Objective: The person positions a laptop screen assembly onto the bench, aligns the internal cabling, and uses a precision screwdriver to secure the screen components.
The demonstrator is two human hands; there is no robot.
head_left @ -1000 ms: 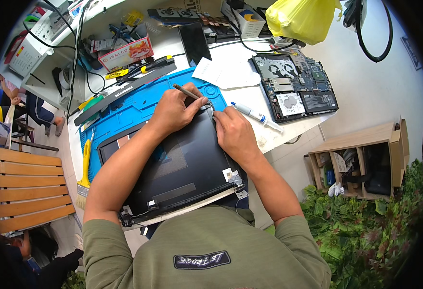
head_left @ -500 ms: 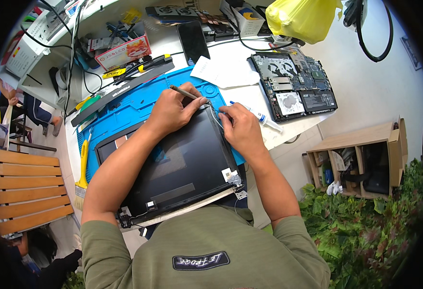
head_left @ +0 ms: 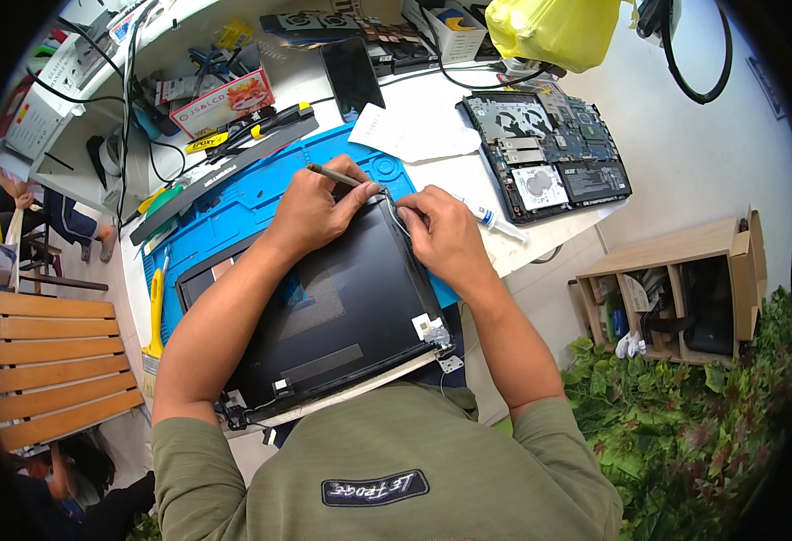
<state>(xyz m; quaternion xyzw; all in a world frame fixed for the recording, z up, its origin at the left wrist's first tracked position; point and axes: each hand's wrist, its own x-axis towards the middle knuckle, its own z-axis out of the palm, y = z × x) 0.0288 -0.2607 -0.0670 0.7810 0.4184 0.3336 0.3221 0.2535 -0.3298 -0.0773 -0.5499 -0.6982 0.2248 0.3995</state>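
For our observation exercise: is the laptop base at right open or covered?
Open: the laptop base shows its exposed circuit board and battery.

A pale wall (head_left: 729,162) fills the frame's upper right, above an open-fronted wooden cabinet (head_left: 662,251) and, lower right, leafy greenery (head_left: 684,433). Light floor tiles (head_left: 535,293) show beside the cabinet; a slatted wooden seat (head_left: 44,353) stands at left.

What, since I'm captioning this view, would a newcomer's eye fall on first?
Probably the bulging, bright-yellow plastic bag at top, right of centre. Central is the flat, black, rectangular laptop lid overlapping a bright-blue mat; at the lid's far right corner, the left hand holds a slim grey pen-like tool beside the right hand. Leafy green foliage fills the lower right.
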